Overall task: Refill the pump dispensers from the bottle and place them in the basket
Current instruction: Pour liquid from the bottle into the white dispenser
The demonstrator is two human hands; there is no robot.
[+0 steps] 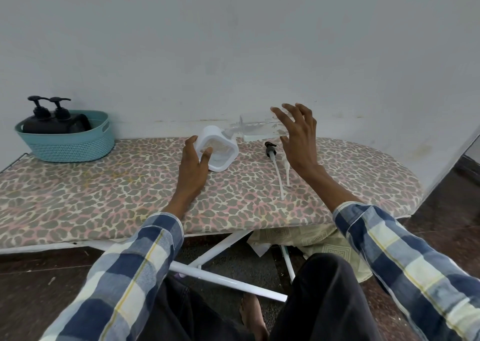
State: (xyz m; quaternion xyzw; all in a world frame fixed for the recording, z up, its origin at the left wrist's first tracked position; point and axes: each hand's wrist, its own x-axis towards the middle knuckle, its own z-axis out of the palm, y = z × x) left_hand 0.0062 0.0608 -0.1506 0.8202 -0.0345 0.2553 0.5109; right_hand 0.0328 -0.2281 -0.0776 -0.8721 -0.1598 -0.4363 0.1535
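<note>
Clear plastic bottle (pixel 259 129) in right hand (pixel 298 143) grip tips into square white dispenser (pixel 217 150), left hand (pixel 193 163) holding

A plain pale grey-white wall (pixel 233 42), scuffed along its foot, runs behind a low ironing board (pixel 104 198) covered in leopard-print fabric on white metal legs (pixel 220 278), over a dark reddish-brown floor (pixel 446 198) with patterned cloth (pixel 324 242) beneath the board's right end.

We see soft, even light, moderately bright, no hard shadows. Wide-angle bend at frame edges. Clear bottle (pixel 262 129) betw. right hand (pixel 298 138) fingers reads hazy, w/ faint glare just left of fingertips. Focus OK overall.
</note>
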